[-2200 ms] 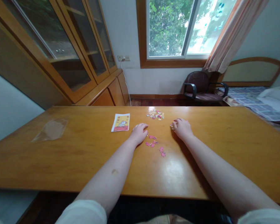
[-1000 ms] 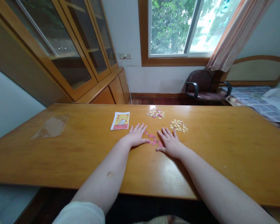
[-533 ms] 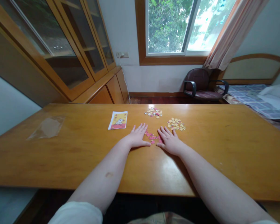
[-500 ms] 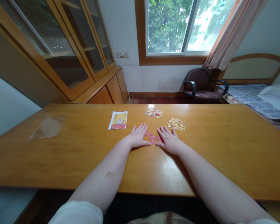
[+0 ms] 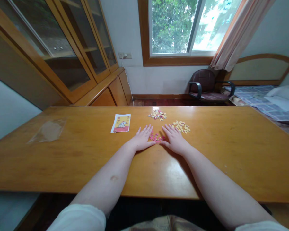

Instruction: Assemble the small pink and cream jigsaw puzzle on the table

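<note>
Daylight fills a window (image 5: 170, 25) in the pale wall (image 5: 156, 80), between a glass-doored cabinet (image 5: 69, 48) and a bed (image 5: 265, 96).

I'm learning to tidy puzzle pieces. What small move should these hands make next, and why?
Perhaps ease the left hand and right hand slightly closer together: both are open and flank the pink pieces, which sit in a loose cluster between them, while the yellow pieces lie in their own group nearby.
</note>
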Tool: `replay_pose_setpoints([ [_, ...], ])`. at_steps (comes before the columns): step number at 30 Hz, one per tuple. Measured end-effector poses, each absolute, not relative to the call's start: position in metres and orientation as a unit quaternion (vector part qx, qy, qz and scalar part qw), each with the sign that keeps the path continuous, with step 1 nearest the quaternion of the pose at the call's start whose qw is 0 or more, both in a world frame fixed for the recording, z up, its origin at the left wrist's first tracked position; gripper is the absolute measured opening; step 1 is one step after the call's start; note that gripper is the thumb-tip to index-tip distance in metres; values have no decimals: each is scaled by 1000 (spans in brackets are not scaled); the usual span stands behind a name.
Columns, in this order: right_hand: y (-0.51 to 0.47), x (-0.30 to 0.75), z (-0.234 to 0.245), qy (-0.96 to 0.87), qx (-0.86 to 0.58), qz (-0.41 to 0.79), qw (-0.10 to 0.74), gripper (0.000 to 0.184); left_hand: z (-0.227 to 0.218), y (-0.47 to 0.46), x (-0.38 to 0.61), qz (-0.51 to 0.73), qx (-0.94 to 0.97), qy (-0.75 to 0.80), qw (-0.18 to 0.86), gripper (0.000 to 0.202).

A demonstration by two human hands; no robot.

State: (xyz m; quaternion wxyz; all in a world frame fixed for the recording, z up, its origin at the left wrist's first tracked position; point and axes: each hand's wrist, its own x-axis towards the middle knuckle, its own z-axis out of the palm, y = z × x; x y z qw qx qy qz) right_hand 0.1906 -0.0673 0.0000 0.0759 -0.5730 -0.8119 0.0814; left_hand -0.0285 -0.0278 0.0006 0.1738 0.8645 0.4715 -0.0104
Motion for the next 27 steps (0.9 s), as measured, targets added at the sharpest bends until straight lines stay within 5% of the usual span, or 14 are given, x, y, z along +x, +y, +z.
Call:
replay_pose_setpoints([
  [7,-98,177,-7,-796,-593,121,-19,87,-4,-36,-26,-38,849,499,169,86],
  [20,-75,170,-6,-799,-593,87,47,79,0,-31,-13,19,849,503,159,70],
  [27,-71,186,4,-807,-563,68,166,30,5,-23,-30,108,850,500,127,48],
])
